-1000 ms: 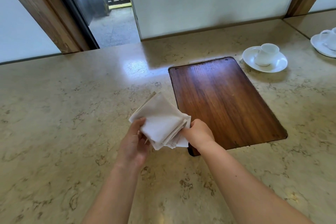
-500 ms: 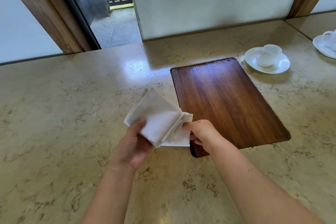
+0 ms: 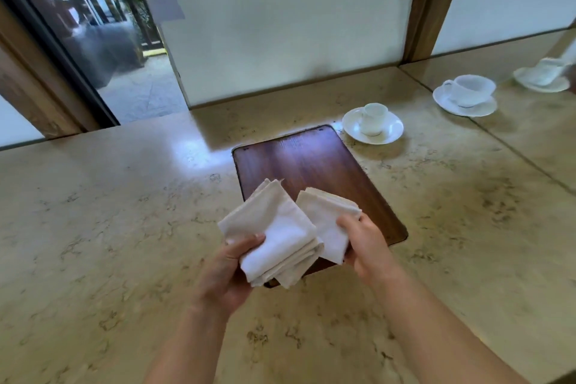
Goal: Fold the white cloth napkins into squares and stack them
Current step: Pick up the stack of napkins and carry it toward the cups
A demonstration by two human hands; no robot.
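Note:
My left hand (image 3: 227, 271) grips a small stack of folded white napkins (image 3: 274, 234), thumb on top, held above the near left corner of a dark wooden board (image 3: 314, 162). To its right, my right hand (image 3: 367, 246) pinches one separate folded white napkin (image 3: 327, 218) by its right edge. The two bundles sit side by side, their inner edges close or just overlapping. Both are held in the air over the board's near end, tilted toward me.
The board lies on a beige marble counter (image 3: 109, 227). Behind its far right corner stands a white cup on a saucer (image 3: 372, 123). A second cup and saucer (image 3: 466, 93) and a third (image 3: 544, 75) are further right. A frosted glass panel (image 3: 280, 37) backs the counter.
My right hand has pulled one folded napkin off the bundle and drawn it to the right. The left hand keeps the rest. The head camera has tilted up.

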